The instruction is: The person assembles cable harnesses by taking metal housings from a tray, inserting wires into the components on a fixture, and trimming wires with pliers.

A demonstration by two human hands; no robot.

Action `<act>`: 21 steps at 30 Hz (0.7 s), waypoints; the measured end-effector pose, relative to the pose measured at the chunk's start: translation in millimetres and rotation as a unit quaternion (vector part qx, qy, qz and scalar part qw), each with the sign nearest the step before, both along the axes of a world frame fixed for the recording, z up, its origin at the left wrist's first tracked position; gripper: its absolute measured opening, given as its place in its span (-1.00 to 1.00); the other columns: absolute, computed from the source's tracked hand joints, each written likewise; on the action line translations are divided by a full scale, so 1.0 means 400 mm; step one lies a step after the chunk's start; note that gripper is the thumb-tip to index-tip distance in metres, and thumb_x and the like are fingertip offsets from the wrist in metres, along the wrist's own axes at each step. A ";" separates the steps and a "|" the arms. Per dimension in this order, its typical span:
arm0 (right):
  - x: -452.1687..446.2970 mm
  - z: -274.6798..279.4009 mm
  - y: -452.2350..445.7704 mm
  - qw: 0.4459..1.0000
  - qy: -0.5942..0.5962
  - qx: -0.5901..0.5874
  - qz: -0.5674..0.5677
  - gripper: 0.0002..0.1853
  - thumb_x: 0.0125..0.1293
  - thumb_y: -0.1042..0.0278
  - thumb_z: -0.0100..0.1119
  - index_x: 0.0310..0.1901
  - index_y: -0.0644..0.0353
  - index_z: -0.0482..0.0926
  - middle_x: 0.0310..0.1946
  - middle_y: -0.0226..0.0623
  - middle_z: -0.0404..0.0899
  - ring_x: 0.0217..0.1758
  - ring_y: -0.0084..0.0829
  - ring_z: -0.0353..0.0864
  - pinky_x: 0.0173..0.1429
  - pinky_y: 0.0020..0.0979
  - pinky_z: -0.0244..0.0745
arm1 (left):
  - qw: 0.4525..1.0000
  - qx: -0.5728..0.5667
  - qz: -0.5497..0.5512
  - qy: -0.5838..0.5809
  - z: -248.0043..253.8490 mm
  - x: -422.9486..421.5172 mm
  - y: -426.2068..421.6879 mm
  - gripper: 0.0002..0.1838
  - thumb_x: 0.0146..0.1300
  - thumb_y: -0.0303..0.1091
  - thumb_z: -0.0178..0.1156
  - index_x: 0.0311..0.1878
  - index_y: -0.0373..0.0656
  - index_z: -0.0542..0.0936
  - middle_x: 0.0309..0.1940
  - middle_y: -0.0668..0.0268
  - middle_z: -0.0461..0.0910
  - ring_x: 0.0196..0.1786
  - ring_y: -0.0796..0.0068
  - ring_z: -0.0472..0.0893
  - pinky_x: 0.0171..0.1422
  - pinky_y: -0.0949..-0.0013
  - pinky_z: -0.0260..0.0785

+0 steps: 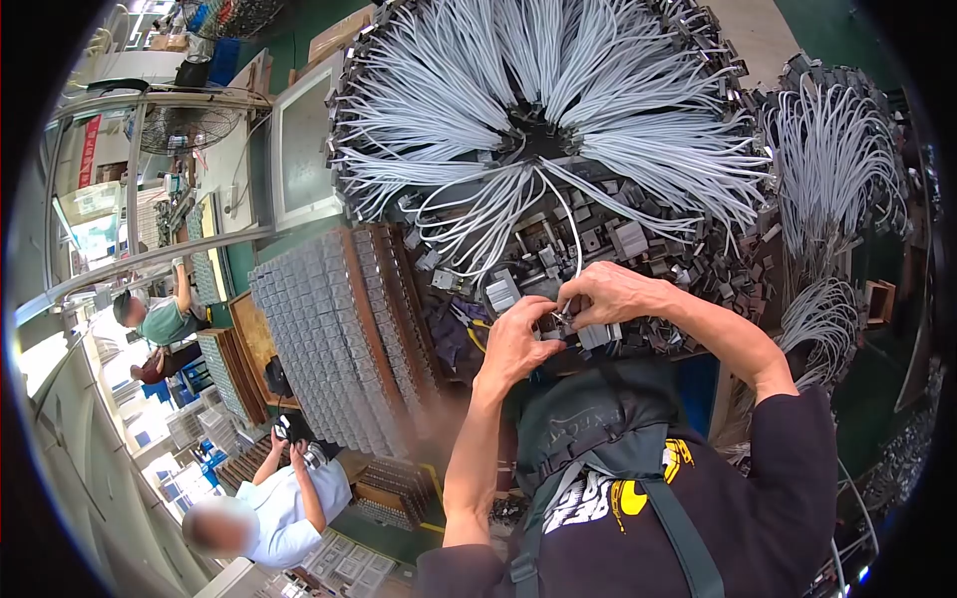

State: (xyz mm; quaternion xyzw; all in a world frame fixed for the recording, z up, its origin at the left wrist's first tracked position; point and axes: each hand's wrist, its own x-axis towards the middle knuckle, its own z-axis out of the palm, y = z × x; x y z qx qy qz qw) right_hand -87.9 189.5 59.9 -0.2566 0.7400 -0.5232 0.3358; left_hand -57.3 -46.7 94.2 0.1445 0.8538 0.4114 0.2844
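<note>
My left hand (520, 341) is closed, its thumb and fingers pinching a small metal part (561, 317) in front of my chest. Against the same part, from the right, my right hand (610, 294) is closed around the end of a white cable (573, 224). That cable runs up to the bundles of white cables (658, 130) fanned out over the bench. My fingers cover much of the small part, so its exact kind is hidden. Just beyond my hands lies a heap of metal blocks (630, 239).
Yellow-handled pliers (471, 324) lie left of my hands. Tall stacks of grey blocks (309, 329) stand further left. A person in a light blue shirt (289, 508) is at lower left, others behind. More cable bundles (832, 159) hang at right, near a wooden box (879, 301).
</note>
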 end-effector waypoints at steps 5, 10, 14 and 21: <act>0.000 -0.005 0.004 0.993 -0.089 -0.065 -0.034 -0.61 0.06 0.31 0.50 -0.07 0.29 0.71 -0.31 -0.13 0.78 -0.23 -0.28 0.79 -0.10 -0.31 0.66 | 0.994 0.036 0.025 -0.097 0.025 -0.015 0.002 -0.36 -0.13 -0.38 0.57 0.11 -0.31 0.65 0.01 0.22 0.69 -0.01 0.39 0.68 0.10 0.33 0.52; 0.005 -0.008 0.000 0.995 -0.087 -0.042 -0.029 -0.60 0.06 0.32 0.52 -0.07 0.30 0.71 -0.29 -0.12 0.79 -0.21 -0.32 0.80 -0.07 -0.33 0.68 | 0.997 0.019 0.005 -0.079 0.020 -0.008 0.003 -0.36 -0.12 -0.39 0.57 0.13 -0.31 0.64 -0.02 0.22 0.69 -0.03 0.41 0.68 0.10 0.35 0.52; 0.010 -0.012 0.000 0.984 -0.157 -0.065 -0.054 -0.58 0.04 0.38 0.53 -0.07 0.34 0.66 -0.25 -0.12 0.79 -0.19 -0.35 0.80 -0.05 -0.34 0.69 | 0.997 0.039 0.018 -0.071 0.007 0.006 -0.008 -0.36 -0.12 -0.41 0.57 0.13 -0.31 0.64 -0.07 0.24 0.70 -0.08 0.44 0.68 0.06 0.37 0.53; 0.018 -0.031 -0.014 0.957 -0.264 -0.090 -0.080 -0.57 0.01 0.51 0.55 -0.07 0.40 0.59 -0.24 -0.12 0.76 -0.15 -0.39 0.78 -0.07 -0.35 0.69 | 0.991 0.027 0.003 -0.129 0.020 -0.021 -0.015 -0.34 -0.13 -0.42 0.58 0.15 -0.30 0.64 -0.11 0.26 0.71 -0.11 0.46 0.68 0.04 0.36 0.53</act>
